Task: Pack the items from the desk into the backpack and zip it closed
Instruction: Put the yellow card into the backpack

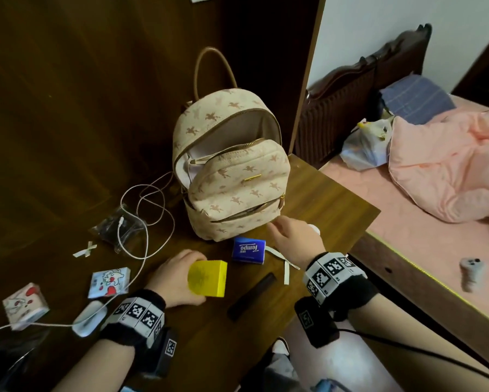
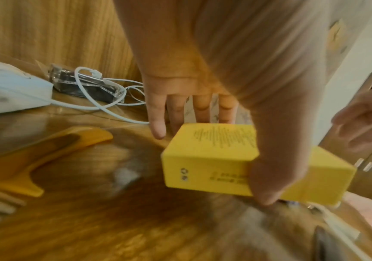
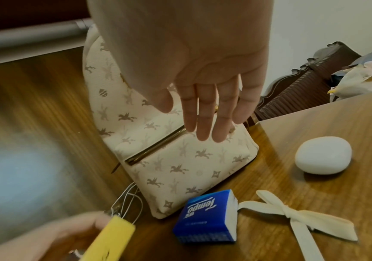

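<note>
Left hand (image 1: 178,278) wrapped around a yellow box (image 1: 207,277), thumb along one side and fingers (image 2: 158,113) behind it, lifted just clear of the desk (image 1: 316,199). Right hand (image 1: 292,240) released, fingers (image 3: 203,120) straight and together, hovering at the lower front zipper of the backpack (image 1: 234,176); contact with the fabric cannot be told. Backpack upright at the far middle of the desk, cream with a winged-horse print, main compartment unzipped and gaping, tan handle standing up.

Just near of the backpack, a blue Tempo tissue pack (image 1: 249,250) flat on the wood, with a cream ribbon bow (image 1: 282,260) to its right. A white pebble-shaped case (image 3: 323,156) on the right, partly hidden behind the right hand in the head view. A dark comb (image 1: 251,295) near the desk's near edge. On the left: a white cable (image 1: 145,230) looped over a clear packet of dark contents (image 1: 118,227), a small cartoon-printed pack (image 1: 110,281), another printed box (image 1: 25,304), and a white mouse-shaped object (image 1: 89,318). Bed with a pink quilt (image 1: 447,168) on the right.
</note>
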{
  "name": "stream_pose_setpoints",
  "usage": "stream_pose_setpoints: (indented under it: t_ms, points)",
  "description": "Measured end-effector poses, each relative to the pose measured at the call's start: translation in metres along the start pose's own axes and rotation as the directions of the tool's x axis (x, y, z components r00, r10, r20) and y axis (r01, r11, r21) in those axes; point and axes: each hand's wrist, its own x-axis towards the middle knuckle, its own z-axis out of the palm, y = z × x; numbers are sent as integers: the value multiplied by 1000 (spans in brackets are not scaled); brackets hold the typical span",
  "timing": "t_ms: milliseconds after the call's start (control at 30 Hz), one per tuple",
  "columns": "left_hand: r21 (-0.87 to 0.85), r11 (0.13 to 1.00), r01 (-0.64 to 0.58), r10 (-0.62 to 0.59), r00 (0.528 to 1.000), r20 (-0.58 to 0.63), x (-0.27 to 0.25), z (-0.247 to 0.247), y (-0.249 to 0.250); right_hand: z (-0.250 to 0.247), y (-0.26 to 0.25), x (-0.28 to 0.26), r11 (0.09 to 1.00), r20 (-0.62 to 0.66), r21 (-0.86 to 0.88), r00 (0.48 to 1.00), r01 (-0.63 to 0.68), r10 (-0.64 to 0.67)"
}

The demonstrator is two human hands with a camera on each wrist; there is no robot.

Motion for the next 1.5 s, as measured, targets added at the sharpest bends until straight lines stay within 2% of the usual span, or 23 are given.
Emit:
stream_pose_setpoints:
  t_ms: [100, 167, 267, 367, 500, 567, 667, 767, 867, 933, 1033, 1200, 1333, 1500]
  points:
    - [-78, 994, -72, 63, 992, -107, -10, -14, 12, 1, -12, -6, 994, 143, 78, 986, 74, -84]
    - [-92, 990, -111, 89, 972, -218, -15, -26, 23, -2, -24, -8, 984, 272, 140, 951, 112, -147]
    - [-97, 979, -177, 117, 889, -442, -23, -46, 38, -11, -46, -11, 956, 319, 240, 916, 169, -242]
    - [-79, 971, -226, 138, 796, -590, -28, -70, 53, -29, -67, -9, 922, 267, 313, 910, 228, -316]
    - [-20, 962, -273, 184, 699, -691, -25, -103, 77, -62, -89, -5, 869, 113, 351, 905, 349, -410]
    - [-9, 954, -301, 198, 648, -735, -21, -118, 88, -78, -94, -3, 833, 14, 405, 908, 378, -419]
    - [30, 932, -362, 250, 580, -775, -12, -136, 95, -101, -94, 3, 805, -178, 372, 886, 463, -428]
    - [49, 927, -371, 271, 575, -772, 0, -146, 96, -123, -85, 13, 741, -289, 460, 871, 490, -397]
    - [-44, 923, -383, 204, 582, -787, 16, -147, 98, -143, -72, 26, 690, -371, 546, 876, 475, -309]
    - [-89, 923, -374, 162, 589, -791, 29, -148, 101, -153, -61, 36, 680, -428, 564, 870, 468, -244]
    - [-37, 933, -357, 189, 574, -796, 49, -150, 112, -163, -43, 53, 701, -484, 543, 854, 463, -189]
    - [-49, 965, -258, 136, 650, -747, 80, -152, 123, -166, -16, 77, 747, -465, 499, 863, 440, -198]
    - [-78, 955, -286, 136, 655, -743, 92, -151, 119, -165, -1, 92, 731, -379, 534, 893, 425, -243]
    - [-59, 938, -342, 233, 747, -622, 86, -147, 110, -164, 13, 114, 748, -374, 487, 881, 452, -289]
